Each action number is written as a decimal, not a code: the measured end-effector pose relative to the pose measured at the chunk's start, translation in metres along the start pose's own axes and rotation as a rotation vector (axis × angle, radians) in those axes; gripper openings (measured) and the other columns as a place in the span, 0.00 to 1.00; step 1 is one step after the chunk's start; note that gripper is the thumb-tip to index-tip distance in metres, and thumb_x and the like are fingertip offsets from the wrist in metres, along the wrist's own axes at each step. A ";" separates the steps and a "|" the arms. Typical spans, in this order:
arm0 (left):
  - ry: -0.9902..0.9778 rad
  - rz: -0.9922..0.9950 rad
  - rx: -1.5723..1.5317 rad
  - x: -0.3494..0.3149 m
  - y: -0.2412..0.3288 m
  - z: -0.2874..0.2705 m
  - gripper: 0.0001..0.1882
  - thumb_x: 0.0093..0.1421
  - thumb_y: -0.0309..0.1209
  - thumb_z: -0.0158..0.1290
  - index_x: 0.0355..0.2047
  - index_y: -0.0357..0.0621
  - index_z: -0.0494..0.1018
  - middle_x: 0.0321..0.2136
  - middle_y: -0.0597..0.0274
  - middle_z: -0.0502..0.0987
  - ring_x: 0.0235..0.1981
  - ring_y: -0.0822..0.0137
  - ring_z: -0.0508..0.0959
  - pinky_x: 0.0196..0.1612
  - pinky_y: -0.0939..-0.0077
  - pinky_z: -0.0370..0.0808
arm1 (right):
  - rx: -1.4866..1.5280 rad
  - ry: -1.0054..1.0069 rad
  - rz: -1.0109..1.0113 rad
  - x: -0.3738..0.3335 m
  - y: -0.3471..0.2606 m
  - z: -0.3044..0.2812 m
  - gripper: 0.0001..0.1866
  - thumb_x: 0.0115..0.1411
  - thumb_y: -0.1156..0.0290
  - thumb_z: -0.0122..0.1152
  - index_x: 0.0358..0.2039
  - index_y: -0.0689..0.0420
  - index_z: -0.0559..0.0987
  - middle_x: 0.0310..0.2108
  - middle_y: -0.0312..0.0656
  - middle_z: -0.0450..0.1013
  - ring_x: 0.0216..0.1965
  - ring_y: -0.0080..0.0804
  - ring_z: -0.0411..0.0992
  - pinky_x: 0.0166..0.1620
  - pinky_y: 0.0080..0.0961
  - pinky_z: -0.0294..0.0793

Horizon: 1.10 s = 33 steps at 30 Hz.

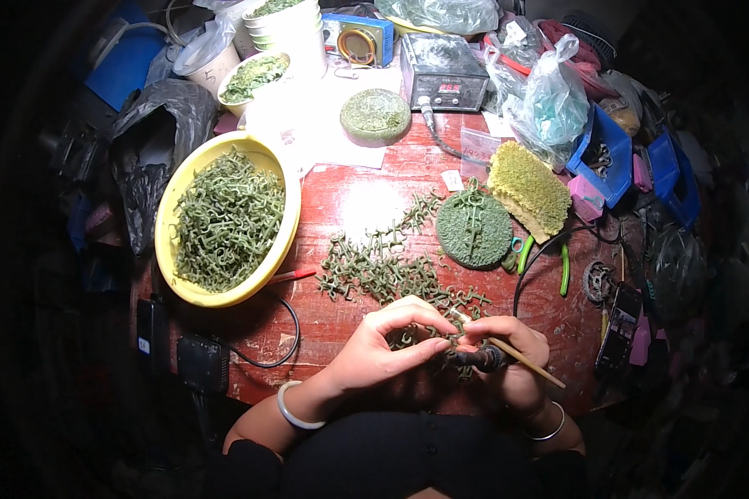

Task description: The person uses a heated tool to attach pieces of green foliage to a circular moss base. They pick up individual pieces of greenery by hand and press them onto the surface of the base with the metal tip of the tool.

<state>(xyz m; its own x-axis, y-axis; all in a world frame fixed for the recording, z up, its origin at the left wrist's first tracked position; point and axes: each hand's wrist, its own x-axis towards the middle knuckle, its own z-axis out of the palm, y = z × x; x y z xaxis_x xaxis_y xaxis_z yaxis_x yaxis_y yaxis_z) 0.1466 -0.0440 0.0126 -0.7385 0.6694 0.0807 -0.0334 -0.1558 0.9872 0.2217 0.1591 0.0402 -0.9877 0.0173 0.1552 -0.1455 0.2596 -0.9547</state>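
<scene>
Both my hands meet low over the red table. My left hand (389, 343) is closed, thumb and forefinger pinching a small green branched piece (456, 334) between the hands. In my right hand (520, 366) are a black-handled pen tool (483, 358) and a thin wooden stick (531, 366); its fingertips also reach the small piece. The tool's tip is hard to make out. Just beyond my fingers lies a loose pile of similar green branched pieces (383, 270). A round green textured disc (474, 233) beyond my right hand carries a branched strand on top.
A yellow bowl (168, 241) full of green pieces stands left. At the back are a control box (446, 75) with a lit display, a round pale-green block (375, 116) and white tubs (308, 41). A yellow-green textured slab (531, 187), green-handled pliers (565, 270) and blue bins (612, 166) lie right.
</scene>
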 end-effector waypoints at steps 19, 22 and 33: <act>0.073 -0.157 -0.121 0.000 0.003 -0.001 0.12 0.60 0.25 0.61 0.45 0.39 0.79 0.44 0.60 0.79 0.46 0.70 0.78 0.53 0.73 0.73 | -0.049 0.053 0.013 0.000 -0.002 -0.003 0.16 0.52 0.83 0.69 0.42 0.60 0.79 0.32 0.43 0.80 0.35 0.28 0.81 0.38 0.23 0.78; 0.039 -0.076 -0.100 -0.001 -0.004 -0.003 0.12 0.61 0.25 0.61 0.45 0.38 0.79 0.44 0.60 0.80 0.47 0.70 0.77 0.53 0.73 0.73 | -0.086 0.026 0.008 0.001 -0.006 -0.004 0.16 0.53 0.84 0.67 0.43 0.62 0.79 0.33 0.44 0.80 0.36 0.29 0.81 0.39 0.23 0.79; 0.046 -0.084 0.071 -0.002 0.005 -0.001 0.10 0.60 0.24 0.61 0.43 0.39 0.79 0.39 0.63 0.80 0.41 0.73 0.78 0.48 0.77 0.73 | -0.004 0.046 -0.033 0.000 -0.011 -0.010 0.07 0.58 0.84 0.60 0.38 0.64 0.80 0.29 0.44 0.77 0.30 0.30 0.78 0.33 0.23 0.75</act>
<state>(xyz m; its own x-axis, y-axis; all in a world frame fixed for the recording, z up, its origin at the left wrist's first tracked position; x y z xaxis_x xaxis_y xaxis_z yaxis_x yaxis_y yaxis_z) 0.1470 -0.0465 0.0175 -0.7650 0.6439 -0.0071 -0.0495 -0.0478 0.9976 0.2241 0.1661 0.0530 -0.9788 0.0535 0.1979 -0.1772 0.2646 -0.9479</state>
